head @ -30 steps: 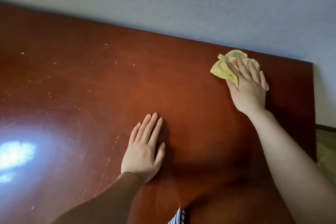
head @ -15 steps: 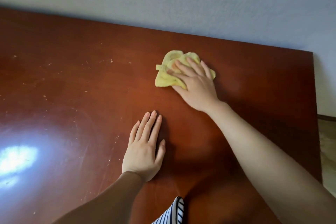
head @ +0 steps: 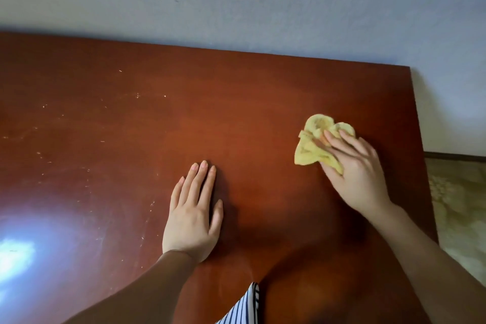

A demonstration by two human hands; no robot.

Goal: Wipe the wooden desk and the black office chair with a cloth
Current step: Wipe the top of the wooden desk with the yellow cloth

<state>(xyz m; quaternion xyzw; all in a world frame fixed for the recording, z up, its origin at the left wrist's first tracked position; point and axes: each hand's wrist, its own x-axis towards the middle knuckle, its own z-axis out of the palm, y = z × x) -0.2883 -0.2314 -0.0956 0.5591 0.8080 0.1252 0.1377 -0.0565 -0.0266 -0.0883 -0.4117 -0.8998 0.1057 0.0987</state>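
Observation:
The reddish-brown wooden desk (head: 236, 102) fills most of the view. A crumpled yellow cloth (head: 310, 150) lies on its right part. My right hand (head: 360, 173) presses down on the cloth with its fingers laid straight over it; the thumb is hidden. My left hand (head: 192, 218) rests flat on the bare wood near the middle, fingers together and pointing away from me. The black office chair is not in view.
A pale wall (head: 263, 8) runs along the desk's far edge. The desk's right edge (head: 420, 155) drops to a patterned floor (head: 457, 205). Pale specks (head: 89, 139) dot the left part, beside a bright glare (head: 15, 255). Striped fabric (head: 244, 308) shows at the bottom.
My right hand swept the cloth from the far right corner left to the middle, then back to the right and nearer to me. My left hand stayed flat in place.

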